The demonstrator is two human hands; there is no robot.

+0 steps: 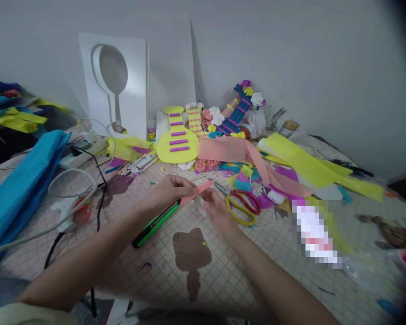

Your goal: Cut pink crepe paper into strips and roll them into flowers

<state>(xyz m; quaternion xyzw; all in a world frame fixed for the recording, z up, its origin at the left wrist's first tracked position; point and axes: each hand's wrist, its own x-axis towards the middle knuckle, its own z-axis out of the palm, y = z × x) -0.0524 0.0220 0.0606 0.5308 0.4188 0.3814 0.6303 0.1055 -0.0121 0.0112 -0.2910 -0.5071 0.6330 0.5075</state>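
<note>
Near the middle of the table, my left hand (174, 192) pinches a short strip of salmon-pink crepe paper (203, 187). My right hand (218, 210) has its fingers closed at the strip's other side, close to my left fingertips. A small whitish piece (199, 206) hangs beneath the strip by my right fingers; its kind is unclear. Below my left hand lies a green and black utility knife (157, 223). Scissors with one yellow and one red handle (245, 207) lie just right of my right hand.
At the back stand a yellow guitar-shaped cutout (177, 140) and a white board with a spoon-shaped hole (84, 72). Pink crepe paper (223, 149) and yellow paper (301, 162) spread rightward. Cables (99, 212) and a blue paper roll (23, 194) lie left.
</note>
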